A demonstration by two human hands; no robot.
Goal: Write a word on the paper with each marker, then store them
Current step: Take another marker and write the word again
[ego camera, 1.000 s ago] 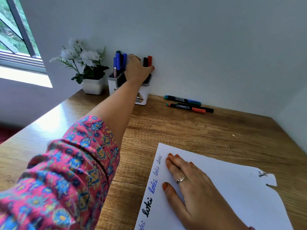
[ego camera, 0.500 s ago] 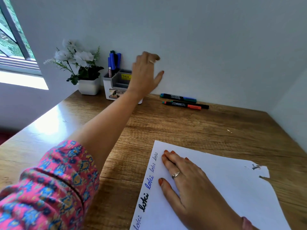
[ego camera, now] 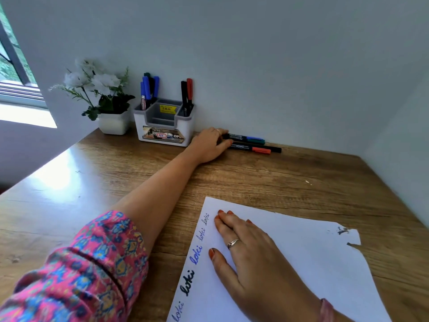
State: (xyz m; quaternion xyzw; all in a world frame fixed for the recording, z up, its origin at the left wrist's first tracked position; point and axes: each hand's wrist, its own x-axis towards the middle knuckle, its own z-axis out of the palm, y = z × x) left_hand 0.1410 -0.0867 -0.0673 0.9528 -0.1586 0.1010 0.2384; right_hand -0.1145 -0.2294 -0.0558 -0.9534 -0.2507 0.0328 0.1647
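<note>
Head view: left hand [ego camera: 210, 145] has dropped from the white organizer [ego camera: 166, 126] to the marker row by the wall, fingers closing on the capless ends; can't tell which marker it has, or if the grip is made. Black and red markers [ego camera: 186, 95] now stand in the organizer's right slot, so that pair reads as stored. Four markers [ego camera: 251, 144] left to write with. Right hand [ego camera: 250, 249] lies flat on the paper [ego camera: 301, 263], holding nothing. Wall is tight behind the row; open desk [ego camera: 267, 180] in front for pulling back.

Left hand [ego camera: 210, 145] stretched out toward 12 o'clock, arm nearly straight, fingers curled; right hand [ego camera: 250, 254] lies flat, fingers straight, pointing toward 11 o'clock.
</note>
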